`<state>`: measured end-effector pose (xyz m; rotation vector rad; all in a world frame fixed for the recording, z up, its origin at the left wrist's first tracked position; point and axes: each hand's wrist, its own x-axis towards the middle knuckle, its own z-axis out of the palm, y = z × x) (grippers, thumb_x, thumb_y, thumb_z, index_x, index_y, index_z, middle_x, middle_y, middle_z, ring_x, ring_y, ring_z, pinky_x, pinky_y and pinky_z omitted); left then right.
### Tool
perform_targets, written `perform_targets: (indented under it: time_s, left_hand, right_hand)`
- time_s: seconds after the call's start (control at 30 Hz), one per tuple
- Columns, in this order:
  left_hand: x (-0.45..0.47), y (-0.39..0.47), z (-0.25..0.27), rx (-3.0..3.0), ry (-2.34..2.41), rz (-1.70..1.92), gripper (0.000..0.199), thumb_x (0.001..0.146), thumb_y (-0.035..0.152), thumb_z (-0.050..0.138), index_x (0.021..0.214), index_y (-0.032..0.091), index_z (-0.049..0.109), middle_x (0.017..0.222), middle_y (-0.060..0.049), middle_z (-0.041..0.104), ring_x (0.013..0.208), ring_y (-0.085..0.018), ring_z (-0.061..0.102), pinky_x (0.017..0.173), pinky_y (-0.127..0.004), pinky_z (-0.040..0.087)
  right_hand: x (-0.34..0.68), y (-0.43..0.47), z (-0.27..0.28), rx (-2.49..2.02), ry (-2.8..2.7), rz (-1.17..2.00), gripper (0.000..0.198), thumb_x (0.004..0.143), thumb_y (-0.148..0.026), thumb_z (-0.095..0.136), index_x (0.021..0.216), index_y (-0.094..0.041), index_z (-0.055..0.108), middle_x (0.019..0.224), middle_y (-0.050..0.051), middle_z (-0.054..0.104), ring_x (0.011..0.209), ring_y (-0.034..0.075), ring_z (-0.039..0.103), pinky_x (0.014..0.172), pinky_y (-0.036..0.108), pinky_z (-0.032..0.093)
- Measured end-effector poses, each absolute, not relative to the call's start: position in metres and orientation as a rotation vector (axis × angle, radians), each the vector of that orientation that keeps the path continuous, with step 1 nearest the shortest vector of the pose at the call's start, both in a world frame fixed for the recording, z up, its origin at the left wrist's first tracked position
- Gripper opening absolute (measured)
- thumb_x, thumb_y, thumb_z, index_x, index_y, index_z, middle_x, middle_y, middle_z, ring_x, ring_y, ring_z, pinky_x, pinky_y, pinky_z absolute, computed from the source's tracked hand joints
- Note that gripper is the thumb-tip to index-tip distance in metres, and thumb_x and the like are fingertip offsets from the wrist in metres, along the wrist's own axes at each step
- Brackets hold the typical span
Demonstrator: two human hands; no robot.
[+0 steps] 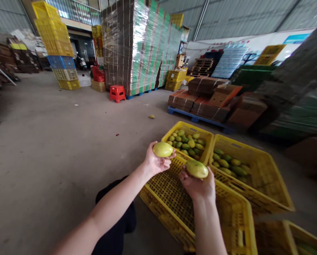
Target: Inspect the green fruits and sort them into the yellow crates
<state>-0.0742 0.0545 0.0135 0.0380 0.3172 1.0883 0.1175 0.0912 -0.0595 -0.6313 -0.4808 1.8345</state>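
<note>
My left hand (156, 163) is closed around a pale yellow mango (162, 149), held up above the near crate's far left edge. In my right hand (198, 184) rests a greener mango (197, 169), gripped between thumb and fingers over the same crate. That near yellow crate (166, 216) shows a bare slatted floor where my arms do not cover it. Behind it stands a yellow crate (211, 147) with many green and yellow mangoes (185, 145). To its right, another yellow crate (274, 173) has mangoes (231, 163) gathered at its left end.
More yellow crates (286, 230) sit at the lower right. A loose fruit (151, 117) lies on the concrete floor (68, 141). Farther back are a red stool (117, 94), a wrapped pallet stack (148, 49), flattened cartons (206, 102) on a blue pallet, and stacked crates (54, 39).
</note>
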Motion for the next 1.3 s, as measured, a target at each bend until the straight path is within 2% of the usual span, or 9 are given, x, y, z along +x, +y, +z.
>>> perform_targets:
  time_s: [0.17,0.33,0.47,0.57,0.63,0.8,0.93,1.1,1.3]
  left_hand:
    - [-0.055,0.045,0.020,0.099,0.415,1.038,0.065,0.089,0.058,0.038,0.110,0.004,0.067,0.071,-0.016,0.068,0.036,-0.009,0.042,0.031,-0.019,0.028]
    - [-0.036,0.042,0.010,0.059,0.490,1.076,0.062,0.095,0.059,0.031,0.096,0.008,0.066,0.065,-0.014,0.065,0.033,-0.005,0.036,0.028,-0.015,0.024]
    - [-0.025,0.050,0.008,0.056,0.525,1.108,0.056,0.098,0.054,0.033,0.104,0.007,0.063,0.066,-0.012,0.065,0.038,-0.008,0.047,0.032,-0.015,0.036]
    - [-0.013,0.052,0.012,0.197,0.562,1.140,0.039,0.098,0.039,0.045,0.117,0.008,0.058,0.075,-0.011,0.068,0.055,-0.014,0.064,0.049,-0.020,0.053]
    - [-0.003,0.049,0.012,0.338,0.601,1.234,0.034,0.090,0.027,0.062,0.121,0.015,0.057,0.084,-0.008,0.070,0.068,-0.017,0.070,0.062,-0.024,0.058]
    - [0.018,0.035,0.004,0.847,0.648,1.380,0.059,0.051,-0.003,0.085,0.102,0.023,0.069,0.110,-0.004,0.069,0.095,-0.015,0.065,0.080,-0.021,0.051]
    - [0.029,0.035,-0.006,1.324,0.683,1.349,0.060,0.049,0.011,0.091,0.104,0.023,0.069,0.120,-0.007,0.065,0.106,-0.023,0.062,0.094,-0.036,0.051]
    - [0.037,0.045,-0.018,1.514,0.617,1.312,0.063,0.057,0.022,0.091,0.113,0.024,0.062,0.129,-0.009,0.062,0.113,-0.027,0.062,0.098,-0.046,0.051]
    - [0.041,0.048,-0.021,1.464,0.675,1.263,0.061,0.058,0.034,0.093,0.113,0.024,0.069,0.130,-0.010,0.059,0.124,-0.031,0.056,0.092,-0.040,0.054]
  right_hand:
    - [0.123,0.061,-0.032,-0.779,-0.411,1.800,0.038,0.082,-0.065,0.055,0.078,-0.029,0.069,0.069,0.006,0.073,0.063,0.022,0.071,0.061,0.040,0.062]
    - [0.152,0.042,-0.023,-0.759,-0.543,1.837,0.032,0.082,-0.053,0.068,0.087,-0.021,0.067,0.071,0.005,0.076,0.059,0.021,0.072,0.067,0.043,0.065]
    - [0.174,0.031,-0.028,-0.837,-0.665,1.702,0.035,0.074,-0.034,0.083,0.099,-0.020,0.062,0.078,0.002,0.076,0.063,0.023,0.074,0.060,0.044,0.066]
    - [0.175,0.018,-0.027,-0.921,-0.712,1.364,0.051,0.058,-0.023,0.093,0.098,-0.021,0.062,0.087,-0.002,0.075,0.070,0.018,0.072,0.057,0.034,0.064]
    - [0.172,0.010,-0.025,-0.983,-0.756,1.136,0.055,0.052,-0.021,0.095,0.098,-0.020,0.065,0.087,-0.004,0.072,0.072,0.014,0.069,0.059,0.026,0.062]
    - [0.180,-0.005,-0.021,-1.105,-0.927,0.701,0.063,0.049,-0.017,0.093,0.106,-0.024,0.069,0.100,0.000,0.070,0.090,0.016,0.064,0.074,0.026,0.056]
    - [0.193,-0.013,-0.022,-1.220,-1.215,0.296,0.055,0.062,-0.020,0.084,0.114,-0.027,0.069,0.118,0.006,0.062,0.113,0.026,0.058,0.092,0.043,0.054]
    - [0.202,-0.017,-0.026,-1.277,-1.420,-0.032,0.049,0.073,-0.019,0.072,0.120,-0.029,0.064,0.117,0.007,0.058,0.110,0.028,0.059,0.095,0.054,0.053]
    - [0.210,-0.019,-0.024,-1.281,-1.272,0.192,0.054,0.069,-0.030,0.080,0.121,-0.029,0.068,0.120,0.009,0.055,0.113,0.030,0.059,0.082,0.047,0.060]
